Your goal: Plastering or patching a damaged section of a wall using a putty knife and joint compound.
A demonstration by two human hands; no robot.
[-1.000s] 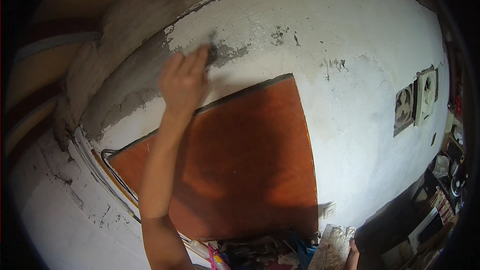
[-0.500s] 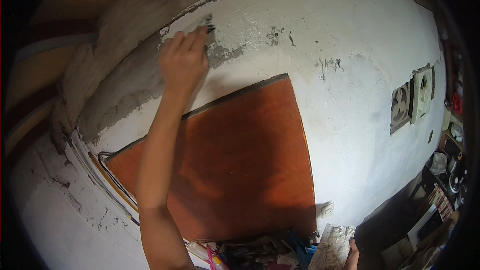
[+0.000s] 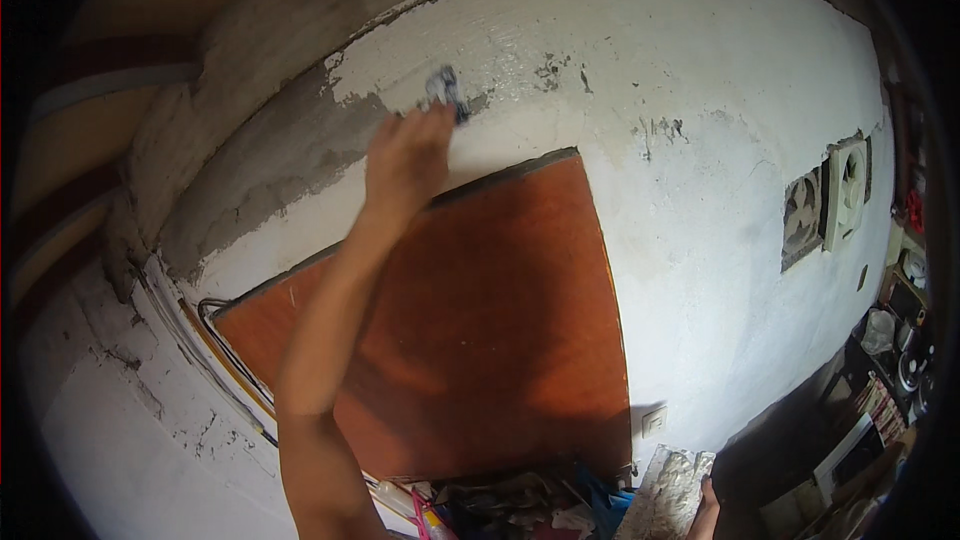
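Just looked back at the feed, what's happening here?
A person's left hand holds a small flat tool up at the white wall, above the orange panel; blur hides whether it touches. Low on the right, the right hand grips a board with whitish paste on it. Most of the wall is white, but a grey patch shows left of the tool.

The person's left hand (image 3: 408, 168) reaches up, its fingers gripping a blurred flat tool (image 3: 443, 88) at the white-coated wall (image 3: 700, 240), beside a bare grey patch (image 3: 265, 155). Below the hand, the forearm crosses in front of a reddish-brown panel (image 3: 480, 310). Low on the right, the right hand (image 3: 707, 513) holds the edge of a board (image 3: 664, 495) smeared with whitish paste, near a wall switch (image 3: 653, 422). Farther right sits a pale vent block (image 3: 848, 195).
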